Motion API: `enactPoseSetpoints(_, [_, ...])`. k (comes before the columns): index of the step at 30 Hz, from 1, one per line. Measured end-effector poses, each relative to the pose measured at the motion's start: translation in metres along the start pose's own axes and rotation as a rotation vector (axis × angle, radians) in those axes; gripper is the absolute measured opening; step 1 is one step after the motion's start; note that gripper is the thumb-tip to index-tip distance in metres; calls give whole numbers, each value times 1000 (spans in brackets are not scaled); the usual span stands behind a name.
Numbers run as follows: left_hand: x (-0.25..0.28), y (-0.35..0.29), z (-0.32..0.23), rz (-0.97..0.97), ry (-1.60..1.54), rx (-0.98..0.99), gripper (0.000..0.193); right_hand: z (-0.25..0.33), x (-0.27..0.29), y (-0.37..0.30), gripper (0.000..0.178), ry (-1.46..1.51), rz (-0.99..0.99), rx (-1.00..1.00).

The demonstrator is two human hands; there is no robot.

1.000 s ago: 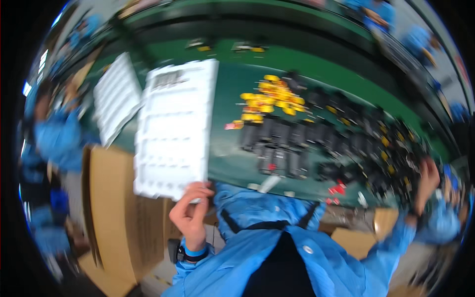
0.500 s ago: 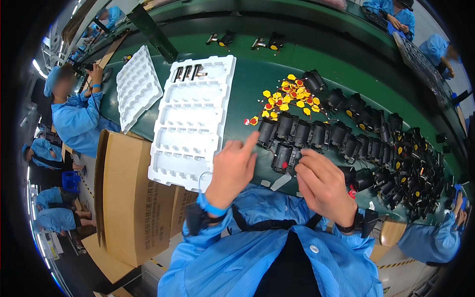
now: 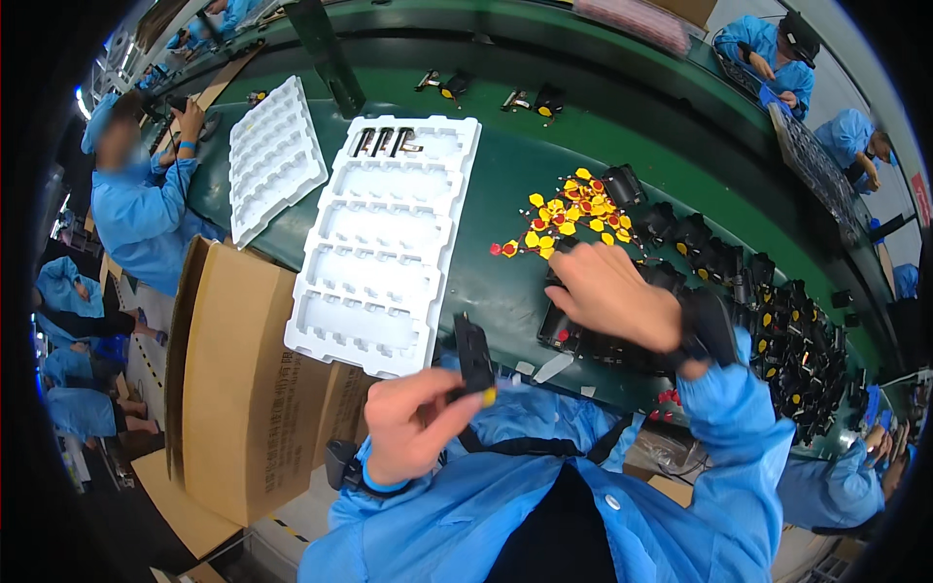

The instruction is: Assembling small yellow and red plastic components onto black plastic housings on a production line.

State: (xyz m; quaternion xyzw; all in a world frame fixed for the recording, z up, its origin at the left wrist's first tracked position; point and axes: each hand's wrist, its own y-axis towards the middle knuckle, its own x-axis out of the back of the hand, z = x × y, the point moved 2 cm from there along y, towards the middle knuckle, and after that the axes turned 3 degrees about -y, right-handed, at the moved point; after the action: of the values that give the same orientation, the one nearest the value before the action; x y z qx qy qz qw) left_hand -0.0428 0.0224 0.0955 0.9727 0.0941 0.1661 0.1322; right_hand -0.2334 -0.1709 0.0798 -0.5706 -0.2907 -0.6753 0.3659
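black piece (image 3: 475, 352) pinched in left hand (image 3: 416, 428); right hand (image 3: 622, 299) palm-down over black housings (image 3: 558, 326), grip hidden, cannot tell.

Toward 3 o'clock, the right hand (image 3: 622, 296) hides parts of the black housings (image 3: 561, 330) beneath; whether its fingers grip one is unclear. At 7, the left hand (image 3: 413, 423) covers part of a black piece's (image 3: 474, 352) lower end. Near 10, a co-worker's (image 3: 141, 214) face is blurred. The top edge crops a cardboard box (image 3: 692, 10) at 1.

Shows black and yellow on the held part (image 3: 474, 355), yellow and red on pieces (image 3: 571, 214), white on trays (image 3: 384, 182), green across the counter (image 3: 498, 199).
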Motion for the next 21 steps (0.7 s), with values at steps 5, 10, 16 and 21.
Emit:
enactPoseSetpoints(5, [2,-5,-26,103,-253,-80,14,-31,-26,39,21,118,232,-6])
enactPoseSetpoints(10, [-22,12,-2,58,-32,12,13,-22,13,11,28,325,72,65])
enactPoseSetpoints(16, [-65,39,6,232,179,-376,21,18,35,-55,27,526,-139,248])
enactPoseSetpoints(21, [-85,63,4,139,70,-403,29,-25,55,-58,9,498,-319,121])
